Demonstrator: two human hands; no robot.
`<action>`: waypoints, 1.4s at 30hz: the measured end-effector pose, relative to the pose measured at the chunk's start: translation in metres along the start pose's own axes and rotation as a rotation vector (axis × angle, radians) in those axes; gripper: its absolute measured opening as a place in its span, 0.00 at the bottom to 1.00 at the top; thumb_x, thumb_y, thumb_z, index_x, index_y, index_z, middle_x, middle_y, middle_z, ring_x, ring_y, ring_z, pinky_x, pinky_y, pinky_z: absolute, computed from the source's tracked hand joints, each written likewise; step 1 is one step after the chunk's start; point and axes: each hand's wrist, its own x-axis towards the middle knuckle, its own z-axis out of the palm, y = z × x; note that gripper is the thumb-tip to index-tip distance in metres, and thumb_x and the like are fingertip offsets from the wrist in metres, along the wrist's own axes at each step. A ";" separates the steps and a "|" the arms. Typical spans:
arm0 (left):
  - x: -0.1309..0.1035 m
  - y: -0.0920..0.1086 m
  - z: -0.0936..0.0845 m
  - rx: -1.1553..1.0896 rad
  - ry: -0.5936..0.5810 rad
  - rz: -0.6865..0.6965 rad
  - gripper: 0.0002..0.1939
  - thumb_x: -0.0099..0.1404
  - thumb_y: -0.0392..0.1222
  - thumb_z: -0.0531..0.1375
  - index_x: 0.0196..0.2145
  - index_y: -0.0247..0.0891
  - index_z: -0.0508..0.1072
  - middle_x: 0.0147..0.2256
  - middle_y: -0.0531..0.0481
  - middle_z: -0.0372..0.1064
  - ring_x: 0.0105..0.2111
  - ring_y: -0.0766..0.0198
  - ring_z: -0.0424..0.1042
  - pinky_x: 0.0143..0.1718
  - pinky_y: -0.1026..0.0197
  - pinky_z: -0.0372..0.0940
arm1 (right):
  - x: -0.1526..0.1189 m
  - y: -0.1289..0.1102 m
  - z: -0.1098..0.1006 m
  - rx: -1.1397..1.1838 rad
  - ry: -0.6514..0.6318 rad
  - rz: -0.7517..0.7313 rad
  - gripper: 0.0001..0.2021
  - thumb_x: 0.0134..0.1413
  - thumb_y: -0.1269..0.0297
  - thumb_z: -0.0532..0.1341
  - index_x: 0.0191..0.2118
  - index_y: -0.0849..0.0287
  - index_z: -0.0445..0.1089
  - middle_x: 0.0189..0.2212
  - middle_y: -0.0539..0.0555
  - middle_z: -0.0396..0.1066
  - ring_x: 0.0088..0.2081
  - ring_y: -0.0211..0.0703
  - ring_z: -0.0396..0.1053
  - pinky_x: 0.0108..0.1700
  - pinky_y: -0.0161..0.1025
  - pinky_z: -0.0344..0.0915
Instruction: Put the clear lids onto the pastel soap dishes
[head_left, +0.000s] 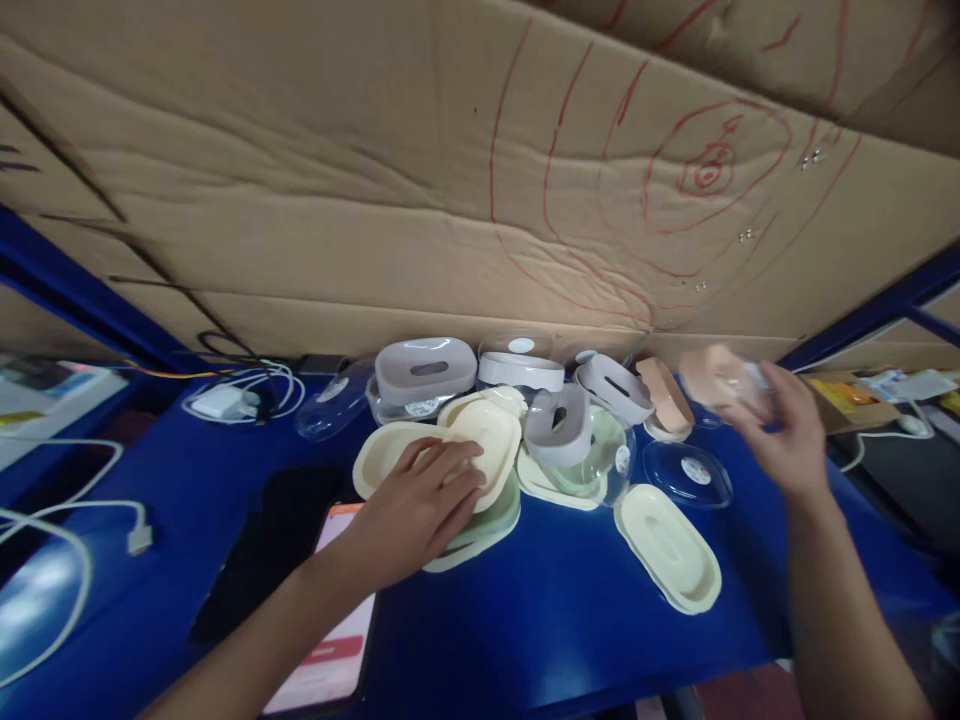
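My left hand (pixel 427 510) rests over a cream oval dish (pixel 499 440) in the middle of the pile, its fingers bent on the dish. At the right, my right hand (pixel 784 430) holds a pinkish-beige piece (pixel 712 375) with something clear beside it, blurred by motion. Around my left hand lie another cream dish (pixel 382 455) and a green one (pixel 495 520). Grey slotted oval pieces (pixel 427 370) stand behind, and one grey piece (pixel 559 440) leans over a green dish. A separate cream tray (pixel 667 550) lies below my right hand, near a clear lid (pixel 686 475).
A lit phone (pixel 330 640) and a black object (pixel 270 550) lie at the left on the blue table (pixel 465 640). White cables (pixel 247 395) and a charger are farther left. Cardboard (pixel 337 150) with red rings rises behind. A small box (pixel 847 400) stands at the right.
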 end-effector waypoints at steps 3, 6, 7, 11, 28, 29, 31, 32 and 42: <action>0.000 0.000 -0.001 0.004 0.004 0.007 0.12 0.78 0.34 0.53 0.44 0.40 0.77 0.53 0.41 0.76 0.52 0.52 0.76 0.57 0.46 0.66 | 0.020 -0.059 0.021 0.089 -0.060 -0.247 0.38 0.59 0.38 0.69 0.68 0.53 0.69 0.70 0.65 0.62 0.71 0.65 0.62 0.73 0.58 0.58; 0.000 0.000 -0.001 -0.006 -0.010 0.005 0.12 0.79 0.34 0.52 0.44 0.39 0.76 0.54 0.40 0.75 0.51 0.51 0.76 0.56 0.46 0.66 | 0.038 -0.093 0.038 0.162 -0.185 -0.322 0.37 0.58 0.37 0.70 0.68 0.50 0.70 0.71 0.63 0.62 0.72 0.66 0.60 0.73 0.64 0.57; 0.000 0.000 -0.001 -0.010 -0.017 0.004 0.12 0.79 0.35 0.52 0.45 0.39 0.76 0.54 0.40 0.75 0.51 0.51 0.76 0.55 0.46 0.66 | 0.044 -0.098 0.042 0.193 -0.228 -0.325 0.36 0.58 0.37 0.70 0.67 0.49 0.70 0.70 0.62 0.63 0.72 0.65 0.60 0.73 0.65 0.58; -0.001 0.000 -0.001 -0.019 -0.012 0.005 0.12 0.79 0.34 0.52 0.45 0.39 0.76 0.54 0.39 0.75 0.52 0.51 0.75 0.56 0.45 0.65 | 0.064 -0.106 0.044 0.310 -0.363 -0.285 0.34 0.59 0.39 0.70 0.65 0.48 0.70 0.66 0.59 0.69 0.70 0.61 0.64 0.72 0.63 0.60; -0.001 -0.002 0.000 -0.050 -0.005 0.010 0.10 0.79 0.32 0.53 0.47 0.40 0.74 0.54 0.41 0.74 0.53 0.53 0.74 0.58 0.48 0.61 | 0.075 -0.108 0.029 0.267 -0.547 -0.105 0.26 0.62 0.36 0.65 0.54 0.51 0.75 0.53 0.58 0.79 0.54 0.60 0.77 0.60 0.58 0.73; 0.000 -0.002 0.000 -0.052 -0.004 0.010 0.10 0.79 0.32 0.53 0.47 0.40 0.73 0.54 0.41 0.74 0.53 0.53 0.74 0.58 0.48 0.61 | 0.075 -0.103 0.028 0.263 -0.586 -0.081 0.25 0.61 0.36 0.66 0.52 0.51 0.75 0.51 0.58 0.80 0.52 0.60 0.78 0.58 0.59 0.74; 0.000 -0.002 0.000 -0.052 0.001 0.006 0.10 0.79 0.32 0.53 0.47 0.40 0.73 0.54 0.41 0.75 0.53 0.53 0.74 0.58 0.49 0.61 | 0.073 -0.096 0.031 0.256 -0.613 -0.065 0.26 0.57 0.38 0.69 0.53 0.50 0.75 0.52 0.58 0.80 0.52 0.62 0.78 0.58 0.62 0.73; 0.001 -0.002 0.000 -0.050 0.005 0.005 0.10 0.79 0.32 0.53 0.47 0.40 0.74 0.54 0.41 0.75 0.54 0.53 0.74 0.57 0.49 0.62 | 0.071 -0.093 0.035 0.256 -0.609 -0.067 0.27 0.55 0.40 0.71 0.54 0.49 0.74 0.53 0.58 0.79 0.54 0.63 0.78 0.59 0.62 0.73; 0.001 -0.001 0.000 -0.021 0.008 0.011 0.10 0.79 0.33 0.53 0.47 0.40 0.74 0.54 0.40 0.75 0.54 0.52 0.74 0.56 0.48 0.63 | 0.066 -0.097 0.054 0.414 -0.704 -0.178 0.18 0.64 0.52 0.66 0.57 0.49 0.75 0.55 0.57 0.80 0.54 0.56 0.80 0.58 0.57 0.77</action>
